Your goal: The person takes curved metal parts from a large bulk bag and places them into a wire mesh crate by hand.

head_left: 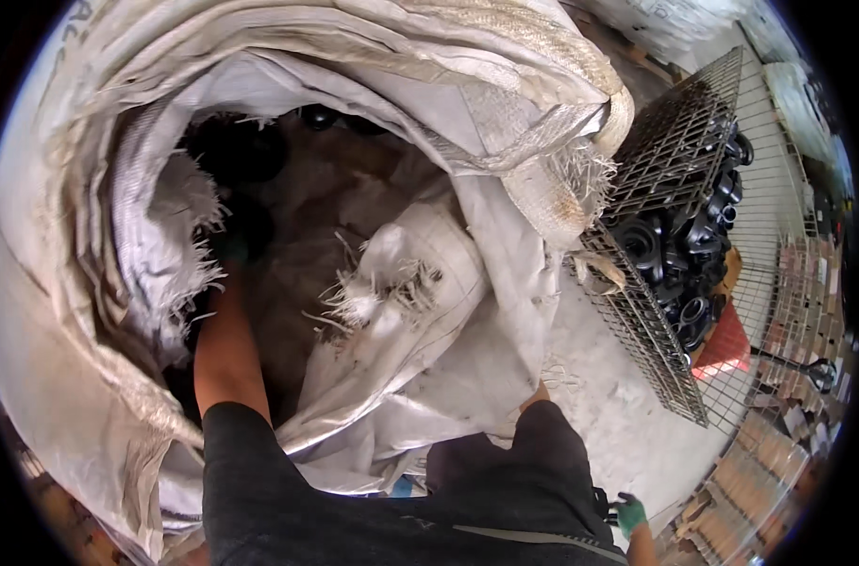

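Note:
A large white woven bulk bag (467,104), rolled down at its mouth and frayed at several torn edges, surrounds my left arm. My left hand (238,247) is deep inside it in shadow, wearing a dark greenish glove; its fingers and anything they hold are hidden. Dark rounded pieces (250,151) lie in the bag close to that hand. Low at the right, outside the bag, my right hand (629,514) wears a green glove with dark fingertips. Its fingers look apart, beside a small black thing (603,505) at my side that I cannot make out.
A wire mesh cage (642,335) at the right holds several black moulded parts (684,250) and a red piece (723,344). Stacked cardboard (755,462) stands beyond it. Pale concrete floor (627,434) shows between bag and cage. Wrapped white loads (660,24) are at the far right.

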Motion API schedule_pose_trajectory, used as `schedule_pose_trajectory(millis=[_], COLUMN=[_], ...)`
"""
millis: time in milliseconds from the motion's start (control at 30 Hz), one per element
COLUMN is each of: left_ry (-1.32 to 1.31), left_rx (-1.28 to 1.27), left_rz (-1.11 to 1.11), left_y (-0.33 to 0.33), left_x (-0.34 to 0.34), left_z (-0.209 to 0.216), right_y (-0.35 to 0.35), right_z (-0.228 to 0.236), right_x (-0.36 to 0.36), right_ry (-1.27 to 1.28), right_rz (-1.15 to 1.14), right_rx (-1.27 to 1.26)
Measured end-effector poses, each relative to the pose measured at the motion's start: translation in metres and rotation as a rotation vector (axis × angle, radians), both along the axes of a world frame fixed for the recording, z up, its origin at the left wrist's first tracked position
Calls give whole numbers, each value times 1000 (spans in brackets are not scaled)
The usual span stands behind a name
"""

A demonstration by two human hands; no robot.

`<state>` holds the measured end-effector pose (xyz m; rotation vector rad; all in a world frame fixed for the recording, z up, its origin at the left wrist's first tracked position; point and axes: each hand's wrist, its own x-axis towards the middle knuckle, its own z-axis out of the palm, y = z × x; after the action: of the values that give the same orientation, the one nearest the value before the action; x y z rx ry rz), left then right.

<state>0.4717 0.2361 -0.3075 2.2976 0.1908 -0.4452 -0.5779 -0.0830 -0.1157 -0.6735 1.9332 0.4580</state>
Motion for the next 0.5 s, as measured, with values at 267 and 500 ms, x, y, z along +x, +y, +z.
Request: schedule_pose_trajectory(millis=[267,500], left_ry=[165,-559], left_rx=[-20,258], left_rz=[16,-1044], left_y=[-48,-147], left_x=[-213,-386], left_z=[201,384], right_y=[-112,-95], right_z=[-77,68], right_x=[174,420], right_ry=[-402,-1354], right_rz=[301,194], right_rx=[-222,209])
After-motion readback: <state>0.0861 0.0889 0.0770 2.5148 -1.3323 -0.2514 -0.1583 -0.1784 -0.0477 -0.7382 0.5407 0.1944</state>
